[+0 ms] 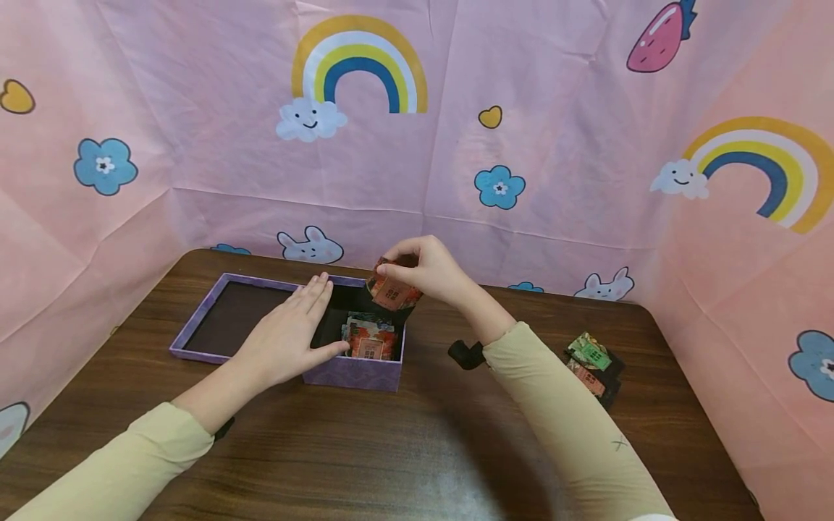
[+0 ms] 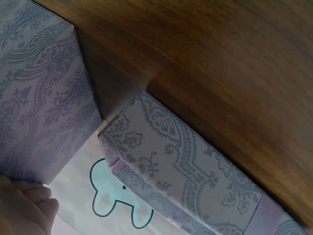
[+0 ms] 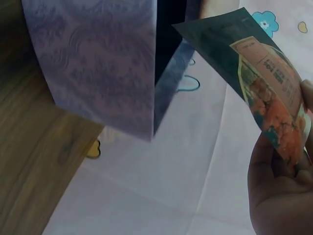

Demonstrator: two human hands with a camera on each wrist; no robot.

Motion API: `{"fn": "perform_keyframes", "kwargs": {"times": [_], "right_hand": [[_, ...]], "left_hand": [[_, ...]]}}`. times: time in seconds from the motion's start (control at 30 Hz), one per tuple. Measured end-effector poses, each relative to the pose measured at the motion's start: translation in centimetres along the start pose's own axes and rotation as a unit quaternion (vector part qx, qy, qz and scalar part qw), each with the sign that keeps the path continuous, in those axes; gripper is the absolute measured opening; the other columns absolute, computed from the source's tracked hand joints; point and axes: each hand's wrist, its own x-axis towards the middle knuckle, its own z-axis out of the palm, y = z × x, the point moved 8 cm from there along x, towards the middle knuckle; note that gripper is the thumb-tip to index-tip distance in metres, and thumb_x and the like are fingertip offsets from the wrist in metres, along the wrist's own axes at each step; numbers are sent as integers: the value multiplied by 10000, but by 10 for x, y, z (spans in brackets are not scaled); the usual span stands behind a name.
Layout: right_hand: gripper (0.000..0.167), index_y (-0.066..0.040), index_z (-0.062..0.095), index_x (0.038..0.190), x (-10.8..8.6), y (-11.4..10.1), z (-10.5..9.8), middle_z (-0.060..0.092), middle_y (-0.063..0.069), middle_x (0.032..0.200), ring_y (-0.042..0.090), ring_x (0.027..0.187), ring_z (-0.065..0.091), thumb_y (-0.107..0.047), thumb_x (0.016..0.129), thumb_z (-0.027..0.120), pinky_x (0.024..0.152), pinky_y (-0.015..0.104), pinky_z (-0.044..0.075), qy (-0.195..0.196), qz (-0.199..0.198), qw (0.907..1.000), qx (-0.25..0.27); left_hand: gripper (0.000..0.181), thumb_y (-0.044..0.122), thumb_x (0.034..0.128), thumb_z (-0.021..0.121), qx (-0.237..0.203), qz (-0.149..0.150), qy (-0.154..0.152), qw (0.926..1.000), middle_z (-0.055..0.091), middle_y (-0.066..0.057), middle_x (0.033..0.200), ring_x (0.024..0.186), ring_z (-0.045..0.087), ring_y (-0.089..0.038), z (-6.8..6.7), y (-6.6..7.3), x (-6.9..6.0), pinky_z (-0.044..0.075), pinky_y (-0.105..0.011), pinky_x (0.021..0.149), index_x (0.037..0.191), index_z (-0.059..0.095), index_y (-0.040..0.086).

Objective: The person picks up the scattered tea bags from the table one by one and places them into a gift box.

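A purple patterned box stands on the table with several packets inside its right part. Over the box's right back corner, my right hand pinches an orange and dark packet between thumb and fingers; the right wrist view shows this packet tilted beside the box, held by the hand. My left hand rests on the box's left side, fingers straight, thumb over the front edge. In the left wrist view, the left fingers touch a purple patterned panel.
The shallow purple-rimmed tray or lid, dark inside, lies left of the box. On the right of the wooden table are a green packet and an orange packet on dark ones. A patterned cloth hangs behind.
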Motion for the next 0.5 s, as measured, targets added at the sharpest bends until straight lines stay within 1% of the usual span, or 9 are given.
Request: {"fn": "perform_keyframes", "kwargs": {"times": [0.17,0.33,0.5], "right_hand": [[160,-4,811,1078,3,1,18,803,155,1061,188,874,724,-130,989,767,735,210,570,-161,-32,9999,2],[160,-16,815,1066,3,8,35,804,141,1052,126,823,680,-148,983,778,706,192,540,-341,-11,9994,-19],[145,-26,823,1057,2,17,50,809,130,1050,92,833,670,-139,971,791,704,170,525,-576,18,9983,-14]], "left_hand": [[1048,639,1003,617,-37,-32,-14,10000,177,-255,1756,1642,210,-407,0,0,0,248,-559,1341,1658,220,-77],[1046,649,1006,602,-37,-27,-4,10000,182,-255,1756,1643,209,-406,0,0,0,249,-562,1339,1656,224,-78],[1051,667,1004,588,-31,-13,28,10000,196,-261,1751,1642,215,-403,0,0,0,252,-556,1339,1653,233,-80]]}}
